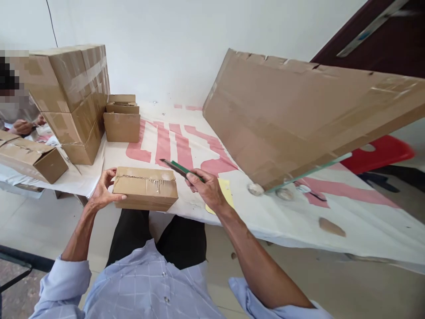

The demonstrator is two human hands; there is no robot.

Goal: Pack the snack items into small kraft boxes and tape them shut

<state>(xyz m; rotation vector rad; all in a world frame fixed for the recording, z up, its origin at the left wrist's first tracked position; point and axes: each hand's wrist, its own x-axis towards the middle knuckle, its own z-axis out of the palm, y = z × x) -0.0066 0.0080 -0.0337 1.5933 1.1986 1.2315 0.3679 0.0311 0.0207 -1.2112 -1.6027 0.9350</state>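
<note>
A small brown cardboard box (146, 186) lies at the front edge of the cloth-covered table, its top seam ragged and crossed by torn tape. My left hand (105, 188) grips the box's left end, thumb along the front and fingers behind. Above and to the right of the box, my right hand (207, 188) is closed round a green and black box cutter (182, 169). The cutter's blade points left and stays apart from the cardboard. A yellow sheet of paper (226, 195) lies partly under my right wrist.
Stacked taped cartons (75, 84) stand at the left, beside an open small box (122, 126). Another box (31, 155) sits further left, near a person's hands (23, 127). A large cardboard panel (292, 115) leans at the right, with tape rolls (255, 189) at its foot.
</note>
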